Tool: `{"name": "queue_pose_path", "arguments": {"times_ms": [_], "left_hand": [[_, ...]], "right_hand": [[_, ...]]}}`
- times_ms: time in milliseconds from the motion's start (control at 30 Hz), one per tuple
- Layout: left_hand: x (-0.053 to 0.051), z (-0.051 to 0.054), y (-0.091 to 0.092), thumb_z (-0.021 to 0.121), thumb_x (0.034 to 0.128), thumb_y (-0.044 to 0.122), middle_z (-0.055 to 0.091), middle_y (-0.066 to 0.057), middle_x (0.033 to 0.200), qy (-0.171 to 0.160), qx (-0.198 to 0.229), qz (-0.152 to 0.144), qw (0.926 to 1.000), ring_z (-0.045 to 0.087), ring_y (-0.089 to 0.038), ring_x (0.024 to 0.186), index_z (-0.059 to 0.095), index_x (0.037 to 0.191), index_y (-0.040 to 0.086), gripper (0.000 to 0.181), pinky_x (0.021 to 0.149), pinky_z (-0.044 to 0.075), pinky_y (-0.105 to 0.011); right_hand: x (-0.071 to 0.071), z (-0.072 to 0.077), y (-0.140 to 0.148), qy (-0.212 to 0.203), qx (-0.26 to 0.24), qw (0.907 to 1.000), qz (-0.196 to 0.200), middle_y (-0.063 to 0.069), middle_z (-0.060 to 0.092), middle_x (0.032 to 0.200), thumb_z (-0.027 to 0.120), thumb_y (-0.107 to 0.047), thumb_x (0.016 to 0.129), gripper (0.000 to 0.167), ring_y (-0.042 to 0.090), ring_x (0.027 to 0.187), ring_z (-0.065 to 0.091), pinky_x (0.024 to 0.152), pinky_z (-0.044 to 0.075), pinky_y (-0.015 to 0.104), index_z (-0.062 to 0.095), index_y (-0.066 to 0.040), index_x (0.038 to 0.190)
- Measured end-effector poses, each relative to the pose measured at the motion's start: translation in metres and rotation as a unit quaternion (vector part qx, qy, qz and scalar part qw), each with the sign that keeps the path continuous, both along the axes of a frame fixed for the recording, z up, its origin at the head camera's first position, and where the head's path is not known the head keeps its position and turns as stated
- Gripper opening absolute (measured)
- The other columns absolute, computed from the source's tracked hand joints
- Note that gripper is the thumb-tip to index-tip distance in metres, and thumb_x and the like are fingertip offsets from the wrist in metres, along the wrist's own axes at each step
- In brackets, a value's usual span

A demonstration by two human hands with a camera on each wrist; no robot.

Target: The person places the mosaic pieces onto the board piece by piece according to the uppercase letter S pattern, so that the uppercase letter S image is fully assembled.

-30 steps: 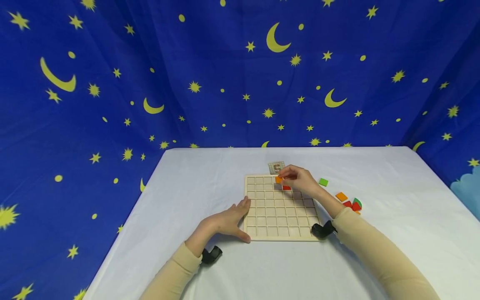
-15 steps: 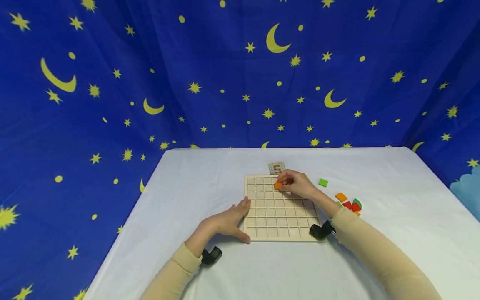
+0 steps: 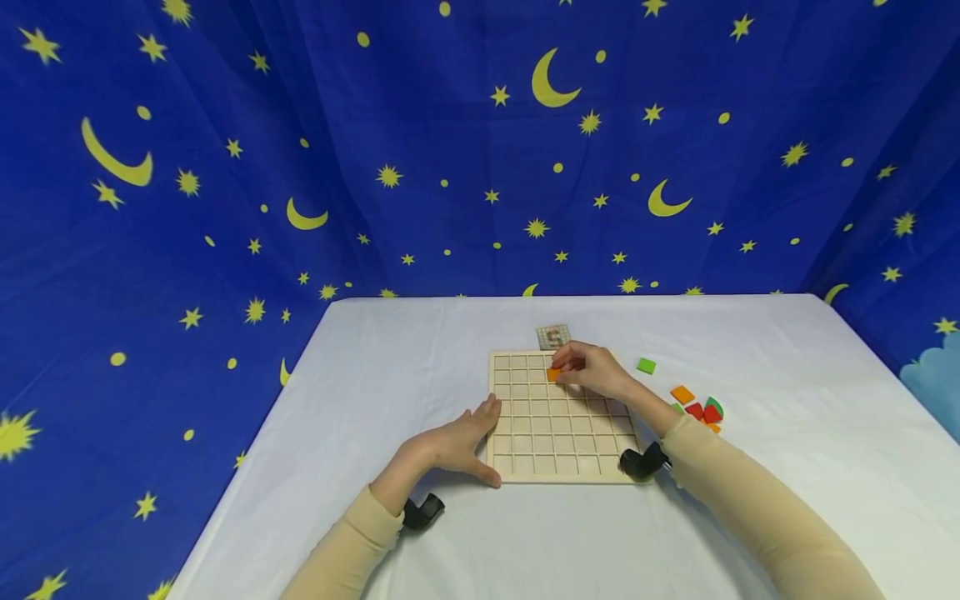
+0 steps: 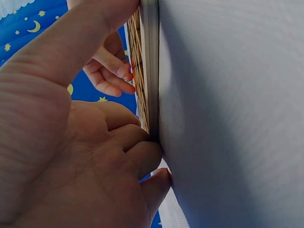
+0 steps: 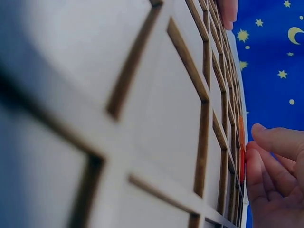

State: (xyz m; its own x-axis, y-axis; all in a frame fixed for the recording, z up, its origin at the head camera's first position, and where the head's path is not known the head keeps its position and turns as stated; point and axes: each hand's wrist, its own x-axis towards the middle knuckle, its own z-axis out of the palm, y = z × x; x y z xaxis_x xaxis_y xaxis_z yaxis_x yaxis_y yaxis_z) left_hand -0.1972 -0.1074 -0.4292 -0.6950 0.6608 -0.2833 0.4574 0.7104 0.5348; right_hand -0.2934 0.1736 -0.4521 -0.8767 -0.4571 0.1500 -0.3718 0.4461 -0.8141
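Bent right fingers, their grip unclear, touch a thin orange tile on a gridded wooden board.

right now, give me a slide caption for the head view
Left hand at the edge of a gridded board, right hand at an orange tile.

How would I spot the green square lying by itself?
On the white table, find the wooden grid board. To the right of its far end lies the green square, apart from the orange square and the cluster of coloured pieces, which sit farther right.
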Motion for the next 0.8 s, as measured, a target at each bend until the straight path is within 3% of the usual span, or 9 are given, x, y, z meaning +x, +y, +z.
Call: {"name": "queue_pose_path", "arguments": {"times_ms": [133,267,467,600,800], "left_hand": [[0.001,-0.001,0.001,0.080,0.0725,0.041,-0.003,-0.020,0.155,-0.003,0.001,-0.001,1.0000,0.003,-0.026,0.142,0.005,0.148,-0.007,0.116,0.114,0.008,-0.040],[0.000,-0.001,0.002,0.080,0.0730,0.041,-0.003,-0.021,0.154,-0.002,0.004,-0.003,1.0000,0.003,-0.026,0.142,0.006,0.148,-0.007,0.116,0.114,0.008,-0.041],[0.000,-0.003,0.002,0.080,0.0727,0.041,-0.002,-0.021,0.155,-0.002,0.005,-0.001,1.0000,0.004,-0.026,0.142,0.006,0.148,-0.007,0.116,0.114,0.008,-0.041],[-0.001,-0.003,0.001,0.080,0.0725,0.042,-0.002,-0.020,0.155,0.000,0.001,0.001,1.0000,0.004,-0.026,0.142,0.006,0.148,-0.007,0.117,0.114,0.008,-0.041],[-0.001,-0.002,0.000,0.081,0.0721,0.041,-0.002,-0.022,0.154,0.001,0.006,0.001,1.0000,0.004,-0.027,0.142,0.006,0.147,-0.008,0.117,0.114,0.008,-0.041]], "right_hand": [[0.002,0.009,0.000,-0.043,-0.045,0.9980,-0.007,0.017,0.065,0.104,0.069,-0.004,0.085,0.028,0.020,0.089,0.062,0.075,0.053,0.031,0.061,0.004,0.111],[0.006,0.031,-0.001,-0.097,-0.127,0.9872,0.002,0.023,0.059,0.117,0.066,-0.009,0.089,0.037,0.021,0.096,0.061,0.085,0.051,0.040,0.054,0.008,0.120],[0.013,0.065,0.004,-0.107,-0.177,0.9782,0.017,0.027,0.054,0.123,0.063,-0.010,0.091,0.038,0.026,0.103,0.059,0.086,0.051,0.034,0.051,0.007,0.123],[0.014,0.068,0.016,-0.101,-0.181,0.9782,0.008,0.024,0.056,0.122,0.062,-0.010,0.092,0.039,0.028,0.105,0.059,0.086,0.051,0.031,0.049,0.008,0.124],[0.015,0.058,0.042,-0.104,-0.186,0.9768,-0.021,0.018,0.060,0.118,0.063,-0.012,0.091,0.040,0.019,0.102,0.061,0.089,0.049,0.030,0.049,0.008,0.123]]}}
